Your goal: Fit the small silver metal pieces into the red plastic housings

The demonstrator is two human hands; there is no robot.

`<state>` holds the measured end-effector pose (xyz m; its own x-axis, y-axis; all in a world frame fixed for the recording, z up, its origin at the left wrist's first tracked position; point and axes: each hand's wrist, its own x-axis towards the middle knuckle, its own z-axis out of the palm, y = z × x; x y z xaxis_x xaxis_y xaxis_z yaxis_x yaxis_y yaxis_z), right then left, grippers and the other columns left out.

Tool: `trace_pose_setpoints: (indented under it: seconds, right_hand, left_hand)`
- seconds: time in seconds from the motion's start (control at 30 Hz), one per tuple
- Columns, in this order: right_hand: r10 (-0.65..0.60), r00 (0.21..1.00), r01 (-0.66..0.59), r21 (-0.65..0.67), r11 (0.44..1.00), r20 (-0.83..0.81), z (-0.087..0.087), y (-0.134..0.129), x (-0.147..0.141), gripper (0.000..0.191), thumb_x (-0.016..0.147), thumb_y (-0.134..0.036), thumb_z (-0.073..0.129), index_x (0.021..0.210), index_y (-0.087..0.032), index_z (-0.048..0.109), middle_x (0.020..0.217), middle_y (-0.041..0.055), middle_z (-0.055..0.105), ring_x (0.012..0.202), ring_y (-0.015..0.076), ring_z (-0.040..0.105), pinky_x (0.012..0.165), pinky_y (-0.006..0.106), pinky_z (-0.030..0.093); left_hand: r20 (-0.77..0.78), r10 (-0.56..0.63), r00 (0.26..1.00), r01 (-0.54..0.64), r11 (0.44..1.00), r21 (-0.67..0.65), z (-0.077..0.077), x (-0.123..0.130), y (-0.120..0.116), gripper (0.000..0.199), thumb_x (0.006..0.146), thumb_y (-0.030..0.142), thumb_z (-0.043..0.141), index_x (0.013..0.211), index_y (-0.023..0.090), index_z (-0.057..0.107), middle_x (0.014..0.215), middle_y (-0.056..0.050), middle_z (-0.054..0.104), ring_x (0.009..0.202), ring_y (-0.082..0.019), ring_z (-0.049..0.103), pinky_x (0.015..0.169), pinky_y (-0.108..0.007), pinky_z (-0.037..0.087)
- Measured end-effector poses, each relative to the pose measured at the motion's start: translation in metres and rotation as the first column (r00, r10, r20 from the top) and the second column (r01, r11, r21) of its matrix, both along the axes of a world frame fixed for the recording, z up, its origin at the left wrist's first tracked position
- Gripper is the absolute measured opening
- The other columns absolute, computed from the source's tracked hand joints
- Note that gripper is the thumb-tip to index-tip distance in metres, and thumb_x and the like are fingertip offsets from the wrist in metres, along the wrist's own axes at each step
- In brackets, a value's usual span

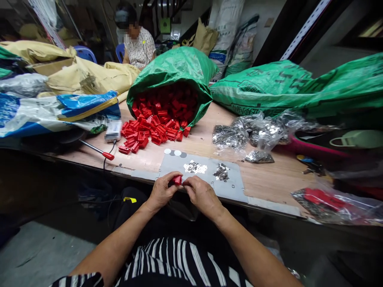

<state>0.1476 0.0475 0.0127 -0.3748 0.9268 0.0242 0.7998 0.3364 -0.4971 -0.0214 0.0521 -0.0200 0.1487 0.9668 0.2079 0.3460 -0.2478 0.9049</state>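
My left hand (163, 190) grips a small red plastic part (177, 180) between thumb and fingers at the table's front edge. My right hand (199, 191) is closed in a pinch against the part's right side; whatever sits between its fingertips is too small to make out. Just beyond my hands lies a grey mat (206, 184). On it rest a pile of shiny silvery-white pieces (195, 167) and a smaller heap of darker metal pieces (222, 172). Many more red parts (149, 129) spill from the mouth of a green sack (179, 63).
Clear bags of metal pieces (231, 136) lie right of the sack. A red-handled tool (108, 156) and a small white box (113, 130) with a cable are at left. Another green sack (287, 87) lies at right. A person (140, 46) sits across the table.
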Motion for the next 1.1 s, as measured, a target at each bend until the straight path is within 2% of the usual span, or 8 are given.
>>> trace_pose_setpoints:
  seconds: [0.2,0.3,0.43,0.53,0.6,0.7,0.9,1.1]
  right_hand:
    - [0.026,0.949,-0.012,0.046,0.999,-0.314,-0.003,-0.001,0.021,0.018,0.092,-0.021,0.045,0.102,-0.020,0.060,0.098,0.0067,0.061,0.092,0.0190,0.058,0.083,0.032,0.045]
    - [0.032,0.901,-0.019,0.034,0.999,-0.432,-0.002,-0.008,0.028,0.018,0.094,-0.026,0.042,0.104,-0.021,0.055,0.096,0.0058,0.061,0.090,0.0181,0.058,0.082,0.031,0.045]
    - [0.058,0.864,-0.126,-0.104,0.987,-0.500,-0.002,-0.021,0.029,0.023,0.096,-0.029,0.040,0.117,-0.022,0.046,0.071,-0.0028,0.055,0.066,0.0131,0.053,0.068,0.026,0.043]
    - [0.100,0.861,-0.200,-0.151,0.968,-0.498,0.001,-0.027,0.027,0.035,0.098,-0.033,0.038,0.130,-0.021,0.039,0.060,-0.0072,0.046,0.055,0.0109,0.045,0.059,0.023,0.039]
    - [0.111,0.879,-0.200,-0.147,0.969,-0.463,0.003,-0.029,0.026,0.042,0.098,-0.034,0.039,0.137,-0.021,0.036,0.059,-0.0074,0.044,0.053,0.0105,0.043,0.056,0.022,0.037]
    - [0.123,0.897,-0.184,-0.107,0.977,-0.424,0.007,-0.030,0.026,0.043,0.097,-0.034,0.040,0.139,-0.023,0.038,0.066,-0.0041,0.053,0.058,0.0117,0.049,0.059,0.023,0.041]
    - [0.161,0.883,-0.184,-0.008,0.983,-0.441,0.007,-0.032,0.026,0.032,0.096,-0.032,0.043,0.127,-0.026,0.050,0.113,0.0043,0.065,0.098,0.0174,0.063,0.085,0.027,0.047]
    - [0.117,0.872,-0.129,0.008,0.992,-0.476,0.002,-0.031,0.026,0.029,0.097,-0.033,0.041,0.117,-0.023,0.060,0.106,0.0051,0.069,0.092,0.0177,0.066,0.082,0.026,0.049]
  left_hand:
    - [0.128,0.073,0.989,-0.067,0.997,-0.047,0.002,0.001,-0.006,0.028,0.072,0.021,0.072,0.099,0.021,0.063,0.093,-0.002,0.069,0.083,-0.016,0.063,0.079,-0.027,0.046]
    - [0.356,0.117,0.927,-0.077,0.989,-0.124,0.009,0.007,-0.012,0.030,0.070,0.022,0.075,0.096,0.021,0.061,0.090,0.000,0.067,0.083,-0.015,0.062,0.079,-0.026,0.046]
    - [0.758,0.183,0.627,0.111,0.941,-0.319,0.022,0.015,-0.022,0.024,0.075,0.024,0.072,0.094,0.021,0.057,0.090,0.001,0.066,0.085,-0.013,0.065,0.082,-0.025,0.047]
    - [0.866,0.280,0.415,0.305,0.854,-0.422,0.028,0.017,-0.028,0.017,0.078,0.026,0.070,0.080,0.017,0.055,0.081,-0.001,0.069,0.081,-0.014,0.067,0.087,-0.029,0.048]
    - [0.872,0.352,0.339,0.377,0.799,-0.469,0.031,0.018,-0.032,0.017,0.078,0.025,0.069,0.076,0.015,0.055,0.080,-0.004,0.070,0.081,-0.017,0.069,0.088,-0.032,0.049]
    - [0.843,0.446,0.300,0.407,0.739,-0.536,0.034,0.020,-0.036,0.010,0.083,0.021,0.063,0.080,0.012,0.059,0.080,-0.007,0.072,0.080,-0.020,0.071,0.086,-0.033,0.052]
    - [0.837,0.487,0.249,0.446,0.710,-0.545,0.038,0.028,-0.042,0.021,0.092,0.018,0.048,0.081,0.008,0.063,0.076,-0.009,0.072,0.075,-0.018,0.071,0.084,-0.033,0.054]
    - [0.849,0.492,0.193,0.498,0.696,-0.517,0.029,0.032,-0.045,0.020,0.093,0.018,0.048,0.083,0.008,0.063,0.079,-0.010,0.072,0.076,-0.019,0.071,0.090,-0.039,0.052]
